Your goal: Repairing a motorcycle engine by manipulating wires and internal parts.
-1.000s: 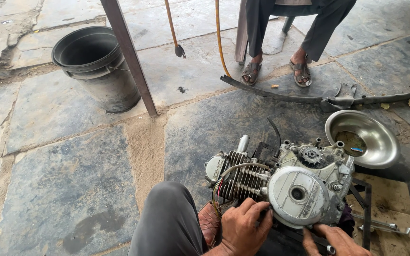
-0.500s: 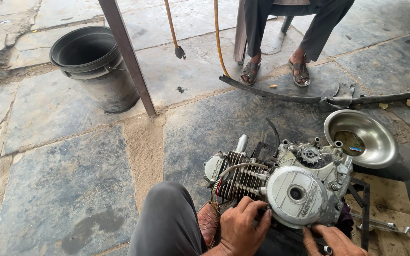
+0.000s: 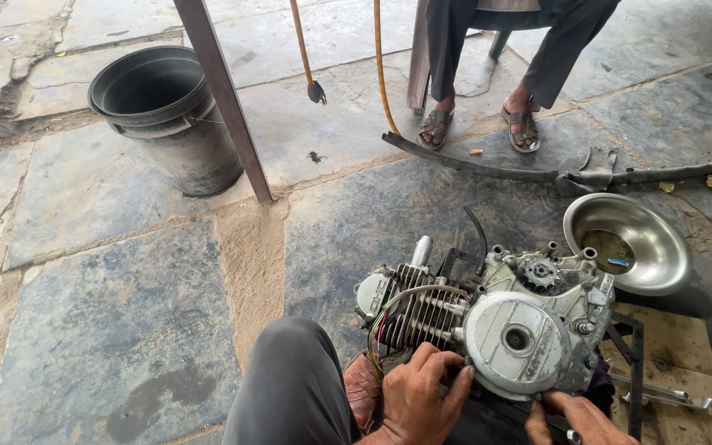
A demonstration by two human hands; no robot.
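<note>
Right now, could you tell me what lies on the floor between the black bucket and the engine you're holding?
In the head view, a slanted metal post stands beside the black bucket; past it only bare stone floor reaches the engine.

Steel bowl point(image 3: 628, 244) and frame point(image 3: 630, 363) crowd the engine's point(image 3: 496, 325) right; left floor point(image 3: 117, 330) open.

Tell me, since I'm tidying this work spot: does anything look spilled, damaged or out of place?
A dark wet-looking stain marks the stone floor left of the knee. A bent rubber strip lies loose behind the engine. The steel bowl holds murky residue.
</note>
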